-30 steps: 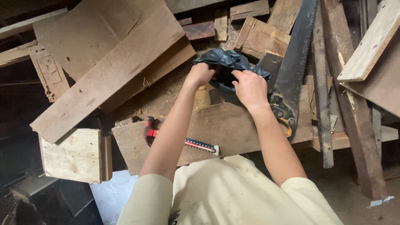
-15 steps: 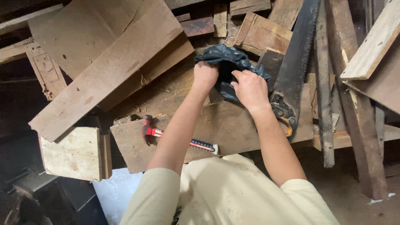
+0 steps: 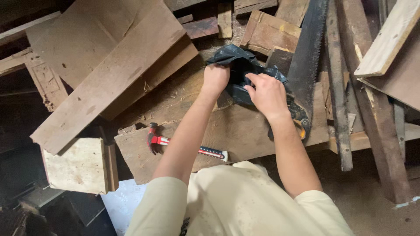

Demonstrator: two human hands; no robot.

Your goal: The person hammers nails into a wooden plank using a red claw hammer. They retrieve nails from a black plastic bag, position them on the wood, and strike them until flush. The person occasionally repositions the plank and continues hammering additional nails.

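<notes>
Gripping the black plastic bag (image 3: 238,72) w/ both hands: left hand (image 3: 215,78) fisted on its edge, right hand (image 3: 266,92) pinching folds. Bag lies on planks (image 3: 245,131) beside the saw (image 3: 306,65). Prob. light, soft, slippery; you'd best hold bunched edges.

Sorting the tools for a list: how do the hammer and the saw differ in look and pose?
The hammer is short, with a red-and-white striped handle; the saw is long, with a dark toothed blade. The hammer lies crosswise near the person's body; the saw runs away from them, beside the right hand. The hammer lies fully in view; the saw's handle is partly hidden behind that hand's wrist. Both rest on wooden boards, unheld.
</notes>
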